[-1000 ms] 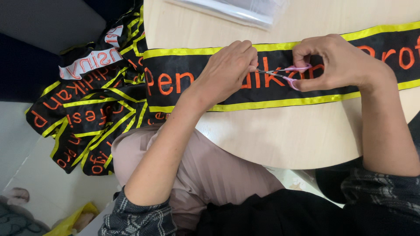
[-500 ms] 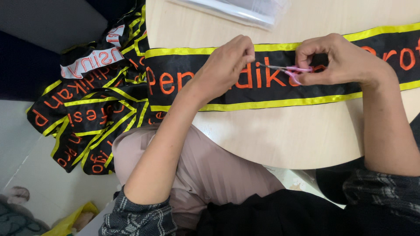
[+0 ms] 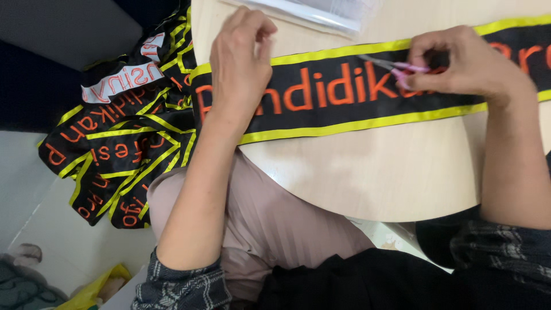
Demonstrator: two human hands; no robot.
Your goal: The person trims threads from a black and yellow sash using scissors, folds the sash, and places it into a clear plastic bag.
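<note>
A black sash (image 3: 344,95) with yellow borders and orange embroidered letters lies stretched across the pale wooden table (image 3: 390,172). My left hand (image 3: 240,57) rests on the sash near its left end, fingers loosely curled and pressing the cloth. My right hand (image 3: 459,60) holds small pink-handled scissors (image 3: 396,68), their blades pointing left over the letters. The rest of the sash hangs off the table's left edge in a folded heap (image 3: 120,138).
A clear plastic bag (image 3: 321,12) lies at the table's far edge. Below the rounded table edge are my lap in pinkish cloth (image 3: 270,224) and dark fabric. A yellow bag (image 3: 92,290) lies on the floor at lower left.
My left hand has slid left along the sash, away from the scissors, uncovering more letters. My right hand with the scissors stays about in place.
</note>
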